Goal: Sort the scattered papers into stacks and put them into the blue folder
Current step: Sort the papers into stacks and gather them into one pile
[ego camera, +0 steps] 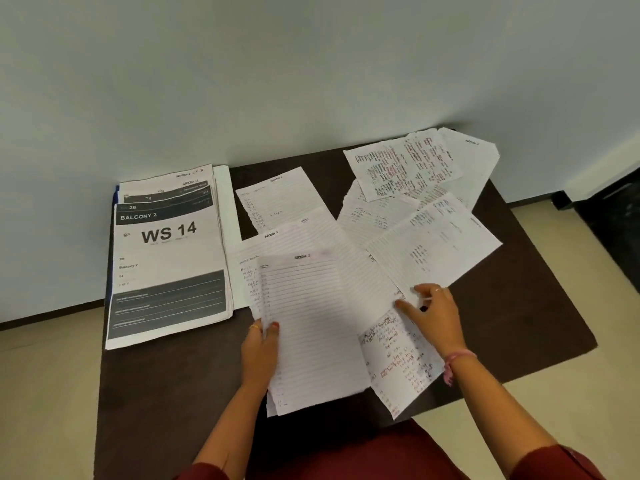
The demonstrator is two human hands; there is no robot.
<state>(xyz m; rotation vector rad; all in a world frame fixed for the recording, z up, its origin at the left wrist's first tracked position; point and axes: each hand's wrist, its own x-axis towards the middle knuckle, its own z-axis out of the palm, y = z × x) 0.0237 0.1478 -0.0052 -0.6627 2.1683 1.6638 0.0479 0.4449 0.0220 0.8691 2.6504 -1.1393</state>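
Several lined handwritten papers lie scattered over the dark table [180,393]. My left hand [260,348] grips the left edge of a lined sheet [311,327] headed "Section 1", lifted slightly above the others. My right hand [431,315] pinches the near corner of another lined sheet [433,247] to the right. A scribbled sheet [401,365] lies under my right wrist. At the left, a stack of printed pages [169,268] with "WS 14" on top rests on the blue folder [116,195], of which only a thin edge shows.
More handwritten sheets [405,164] overlap at the table's far right corner, and one lined sheet [277,199] lies at the back middle. The table stands against a pale wall. Beige floor shows left and right, and a dark object [609,216] stands at the right.
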